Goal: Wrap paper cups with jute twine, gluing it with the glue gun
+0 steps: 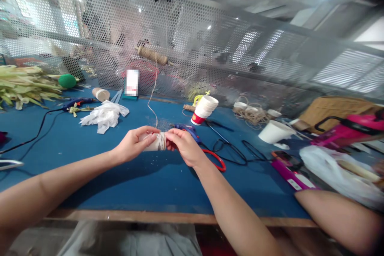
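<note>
A white paper cup [156, 143] with grey marks lies sideways between my hands, above the blue table. My left hand [135, 144] is closed around its left part, thumb on the near side. At the cup's right end, my right hand [183, 144] pinches the edge, where a band of string seems to run round; the fingertips are partly hidden. A thin twine [153, 92] comes down from a twine spool [152, 55] on the mesh panel to the cup. Just behind my right hand lies a blue glue gun [188, 131], and red-handled scissors [216, 159] are partly covered by that hand.
Stacked paper cups [207, 106], coiled twine [255, 116] and a single white cup [274, 132] stand right of centre. Crumpled white material [105, 115], another glue gun [79, 102] and corn husks [27, 84] lie left. Another person's arm [339, 216] rests at right.
</note>
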Tool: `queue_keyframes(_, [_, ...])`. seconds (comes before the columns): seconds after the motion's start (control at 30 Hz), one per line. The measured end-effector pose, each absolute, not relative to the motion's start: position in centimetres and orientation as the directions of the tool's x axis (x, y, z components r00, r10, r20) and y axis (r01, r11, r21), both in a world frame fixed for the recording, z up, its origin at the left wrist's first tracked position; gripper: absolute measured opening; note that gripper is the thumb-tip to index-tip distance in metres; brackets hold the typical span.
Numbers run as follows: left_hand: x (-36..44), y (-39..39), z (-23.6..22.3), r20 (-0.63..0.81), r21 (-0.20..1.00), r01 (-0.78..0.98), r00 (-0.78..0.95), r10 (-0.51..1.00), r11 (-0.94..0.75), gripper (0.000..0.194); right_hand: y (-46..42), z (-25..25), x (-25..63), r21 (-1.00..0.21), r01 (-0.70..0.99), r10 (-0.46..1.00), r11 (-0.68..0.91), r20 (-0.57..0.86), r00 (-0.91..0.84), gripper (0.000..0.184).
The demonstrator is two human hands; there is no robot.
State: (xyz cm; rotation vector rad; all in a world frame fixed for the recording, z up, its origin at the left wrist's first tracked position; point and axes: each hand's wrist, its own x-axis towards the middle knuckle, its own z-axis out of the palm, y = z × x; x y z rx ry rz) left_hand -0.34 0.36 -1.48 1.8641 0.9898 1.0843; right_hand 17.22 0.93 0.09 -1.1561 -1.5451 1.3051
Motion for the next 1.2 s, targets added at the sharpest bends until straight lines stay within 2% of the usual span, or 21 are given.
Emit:
queue_keyframes(0.17, [-0.5, 0.7, -1.6, 0.301, 0.881, 0.264, 0.324, 0.897, -0.392, 0.038, 0.9, -0.2, 17.2, -0.977, 0.198, 0.950, 0.080, 0.014, -0.313, 0.021])
queue_keyframes(0.3, [-0.4, 1.2, -2.2, 0.261, 0.891, 0.286, 0.311, 0.914, -0.352, 0.041, 1.2, -0.1, 17.7, -0.937, 0.331, 0.935, 0.115, -0.011, -0.356, 0.014])
queue_keyframes(0.4, [-0.3, 1.5, -2.8, 0.244, 0.875, 0.333, 0.324, 0.914, -0.352, 0.040, 2.3, 0.4, 19.3, -0.848, 0.466, 0.964, 0.251, 0.175, -0.201, 0.017])
queue_keyframes(0.47, [-0.3, 1.7, -3.1, 0.231, 0.858, 0.368, 0.348, 0.909, -0.359, 0.039, 3.5, 0.9, 20.9, -0.754, 0.600, 0.952, 0.266, 0.302, -0.044, 0.023])
queue_keyframes(0.53, [-0.4, 1.8, -3.2, 0.229, 0.847, 0.386, 0.355, 0.906, -0.365, 0.039, 4.8, 1.1, 22.6, -0.557, 0.817, 0.950, 0.148, 0.310, 0.040, 0.026])
queue_keyframes(0.6, [-0.4, 1.8, -3.2, 0.238, 0.848, 0.384, 0.341, 0.909, -0.366, 0.038, 6.1, 0.9, 24.0, -0.301, 0.953, 0.979, -0.034, 0.183, 0.093, 0.020])
queue_keyframes(0.67, [-0.5, 1.8, -3.0, 0.250, 0.857, 0.368, 0.317, 0.915, -0.361, 0.038, 7.2, 0.3, 24.9, -0.234, 0.967, 0.990, -0.097, 0.075, 0.118, 0.014])
queue_keyframes(0.83, [-0.3, 1.9, -2.1, 0.281, 0.868, 0.325, 0.301, 0.911, -0.375, 0.039, 8.6, -1.6, 25.4, -0.304, 0.939, 0.987, -0.159, -0.021, 0.161, 0.011])
queue_keyframes(0.93, [-0.2, 2.0, -1.4, 0.300, 0.852, 0.332, 0.323, 0.898, -0.404, 0.038, 8.3, -1.3, 25.3, -0.426, 0.892, 0.987, -0.150, -0.016, 0.158, 0.008])
queue_keyframes(1.03, [-0.2, 2.1, -1.0, 0.323, 0.818, 0.362, 0.353, 0.878, -0.447, 0.035, 7.0, 0.4, 25.2, -0.582, 0.809, 0.989, -0.082, 0.050, 0.136, 0.022])
queue_keyframes(1.07, [-0.2, 2.2, -1.0, 0.331, 0.802, 0.377, 0.365, 0.870, -0.463, 0.035, 6.3, 1.1, 25.1, -0.648, 0.761, 0.990, -0.033, 0.084, 0.114, 0.024])
queue_keyframes(1.1, [-0.2, 2.3, -1.0, 0.337, 0.786, 0.392, 0.376, 0.863, -0.478, 0.034, 5.6, 1.8, 24.9, -0.783, 0.619, 0.990, 0.055, 0.124, 0.068, 0.025])
queue_keyframes(1.13, [-0.2, 2.4, -1.1, 0.343, 0.772, 0.406, 0.383, 0.858, -0.490, 0.034, 4.8, 2.4, 24.7, -0.869, 0.483, 0.993, 0.103, 0.118, 0.001, 0.024])
queue_keyframes(1.2, [-0.3, 2.7, -1.4, 0.357, 0.750, 0.425, 0.384, 0.852, -0.506, 0.034, 3.3, 3.0, 24.1, -0.933, 0.340, 0.991, 0.115, 0.083, -0.110, 0.022])
